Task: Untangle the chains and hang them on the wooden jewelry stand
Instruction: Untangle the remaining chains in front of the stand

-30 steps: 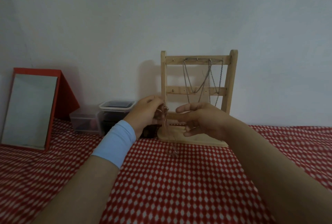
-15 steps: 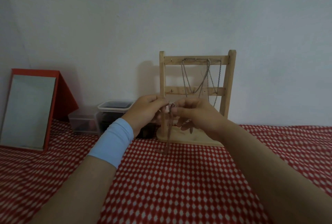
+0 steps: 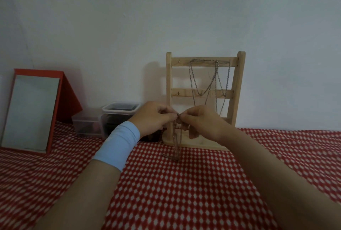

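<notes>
A wooden jewelry stand (image 3: 238, 85) stands against the wall on the red checked cloth. Silver chains (image 3: 208, 85) hang from hooks on its top bar. In front of the stand's lower left, my left hand (image 3: 153, 119) and my right hand (image 3: 201, 120) meet fingertip to fingertip and both pinch a thin copper-coloured chain (image 3: 176, 143). The chain hangs down from my fingers in several strands, and its lower end touches the cloth. My left wrist wears a light blue band.
A red-framed mirror (image 3: 31, 111) leans at the left. Two clear plastic containers (image 3: 118, 117) sit between the mirror and the stand, against the wall. The red and white checked cloth (image 3: 184, 192) covers the table in front of me.
My right hand closed from open fingers into a pinch on the chain beside my left fingertips. The chain's hanging end rose slightly, then settled on the cloth.
</notes>
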`<control>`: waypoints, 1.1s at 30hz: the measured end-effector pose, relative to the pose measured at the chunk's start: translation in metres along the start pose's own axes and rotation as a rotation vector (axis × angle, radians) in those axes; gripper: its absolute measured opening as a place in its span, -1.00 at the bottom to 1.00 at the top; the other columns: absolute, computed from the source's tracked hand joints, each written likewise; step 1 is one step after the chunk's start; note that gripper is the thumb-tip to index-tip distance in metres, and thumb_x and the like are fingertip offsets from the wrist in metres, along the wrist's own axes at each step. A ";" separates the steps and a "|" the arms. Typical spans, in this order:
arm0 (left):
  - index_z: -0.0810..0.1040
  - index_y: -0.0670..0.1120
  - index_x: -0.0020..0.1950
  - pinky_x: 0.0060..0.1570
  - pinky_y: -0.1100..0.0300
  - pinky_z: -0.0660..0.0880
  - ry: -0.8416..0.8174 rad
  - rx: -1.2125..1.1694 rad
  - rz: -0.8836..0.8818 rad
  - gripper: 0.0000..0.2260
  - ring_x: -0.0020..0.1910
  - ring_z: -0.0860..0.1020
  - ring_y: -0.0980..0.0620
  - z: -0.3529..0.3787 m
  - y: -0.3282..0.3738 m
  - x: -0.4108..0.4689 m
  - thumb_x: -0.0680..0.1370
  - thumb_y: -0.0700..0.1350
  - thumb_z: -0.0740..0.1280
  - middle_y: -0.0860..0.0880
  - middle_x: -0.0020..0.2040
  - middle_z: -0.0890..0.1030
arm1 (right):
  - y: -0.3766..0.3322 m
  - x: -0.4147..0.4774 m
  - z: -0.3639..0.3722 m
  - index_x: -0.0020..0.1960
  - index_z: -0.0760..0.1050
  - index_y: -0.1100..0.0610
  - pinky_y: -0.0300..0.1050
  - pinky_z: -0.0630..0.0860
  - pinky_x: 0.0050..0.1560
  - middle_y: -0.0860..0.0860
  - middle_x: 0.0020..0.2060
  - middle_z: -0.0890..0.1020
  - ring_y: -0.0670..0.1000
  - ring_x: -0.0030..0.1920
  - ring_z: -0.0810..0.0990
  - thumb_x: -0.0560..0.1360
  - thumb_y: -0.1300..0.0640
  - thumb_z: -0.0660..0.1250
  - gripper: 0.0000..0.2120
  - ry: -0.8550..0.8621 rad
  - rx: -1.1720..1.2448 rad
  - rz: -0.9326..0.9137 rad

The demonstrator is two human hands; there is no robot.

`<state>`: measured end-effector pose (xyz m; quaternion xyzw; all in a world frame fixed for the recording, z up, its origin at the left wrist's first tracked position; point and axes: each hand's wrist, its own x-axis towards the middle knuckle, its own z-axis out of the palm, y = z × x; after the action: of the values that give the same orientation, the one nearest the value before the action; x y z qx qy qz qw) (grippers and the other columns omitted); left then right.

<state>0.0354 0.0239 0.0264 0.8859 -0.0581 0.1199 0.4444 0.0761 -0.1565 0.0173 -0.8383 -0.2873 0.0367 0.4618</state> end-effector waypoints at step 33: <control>0.61 -0.14 0.06 0.12 -0.07 0.59 -0.077 -0.350 -0.163 -0.85 -0.16 0.71 -0.07 0.013 0.001 -0.002 0.62 -0.11 0.28 -0.08 -0.19 0.72 | 0.000 -0.001 -0.005 -0.16 0.72 0.18 -0.06 0.54 -0.37 0.04 -0.32 0.73 0.00 -0.45 0.53 0.50 -0.05 0.50 -0.72 0.201 0.139 -0.012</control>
<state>0.0358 0.0127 0.0193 0.8007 -0.0232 0.0376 0.5975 0.0766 -0.1614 0.0202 -0.8021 -0.2411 -0.0304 0.5455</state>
